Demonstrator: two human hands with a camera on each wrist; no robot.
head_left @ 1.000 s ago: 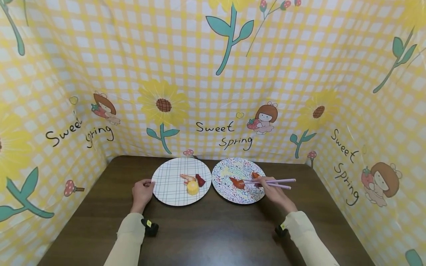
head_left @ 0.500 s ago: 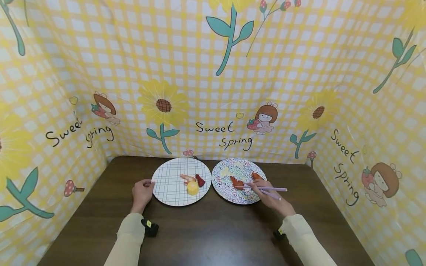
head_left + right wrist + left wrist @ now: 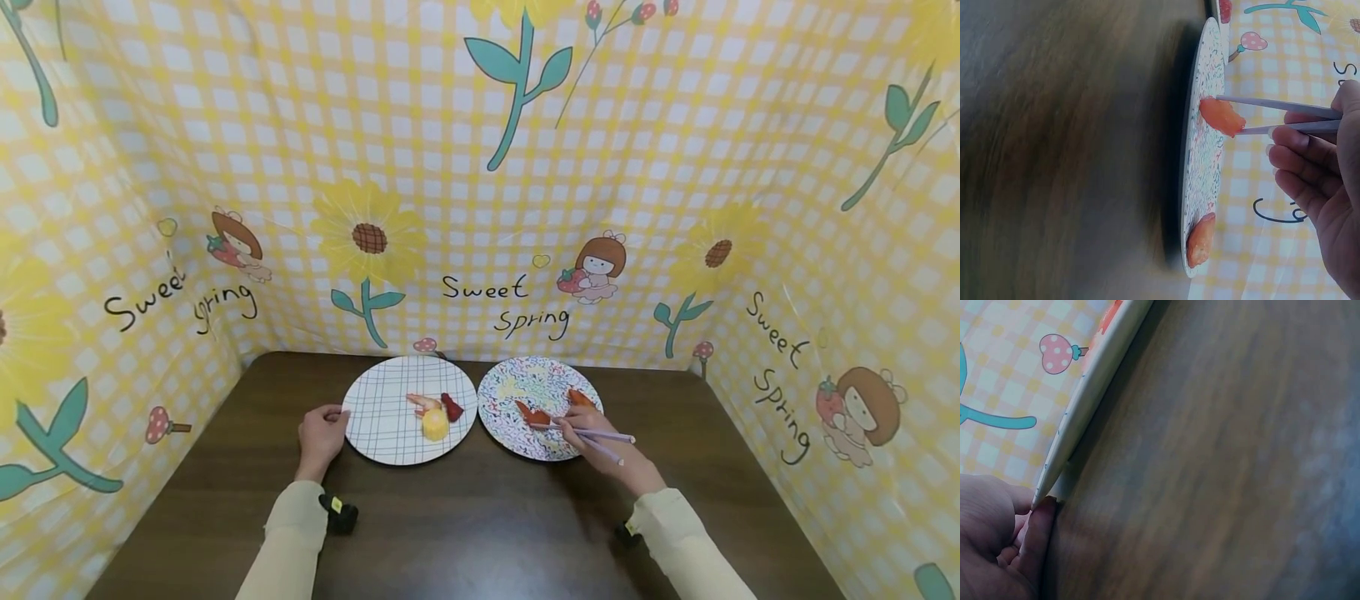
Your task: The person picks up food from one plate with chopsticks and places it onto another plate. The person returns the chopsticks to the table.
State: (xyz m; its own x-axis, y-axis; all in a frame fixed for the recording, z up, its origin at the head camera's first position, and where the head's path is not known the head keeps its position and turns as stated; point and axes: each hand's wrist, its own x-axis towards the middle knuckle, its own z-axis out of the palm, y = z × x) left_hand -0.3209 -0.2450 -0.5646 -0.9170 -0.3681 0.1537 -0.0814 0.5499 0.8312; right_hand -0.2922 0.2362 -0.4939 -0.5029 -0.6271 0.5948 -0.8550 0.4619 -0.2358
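My left hand (image 3: 322, 437) pinches the left rim of a white plate with a line grid (image 3: 375, 408), thumb and finger at its edge in the left wrist view. My right hand (image 3: 611, 454) holds a pair of lilac chopsticks (image 3: 609, 434). Their tips stand apart at either end of an orange-red food piece (image 3: 1221, 115), which lies on the speckled, colourful plate (image 3: 517, 379). A second orange-red piece (image 3: 1201, 239) rests near that plate's right edge, partly behind my right hand in the head view.
The grid plate bears a shrimp (image 3: 422, 402), a yellow round piece (image 3: 435, 425) and a dark red piece (image 3: 452, 407). Both plates sit side by side at the back of a dark wooden table (image 3: 465, 517). A yellow checked cloth (image 3: 480, 208) walls the table's back and sides.
My right hand has moved slightly left and down, and the chopsticks' rear ends have swung lower and left. The orange-red piece at their tips has shifted a little. My left hand stays put.
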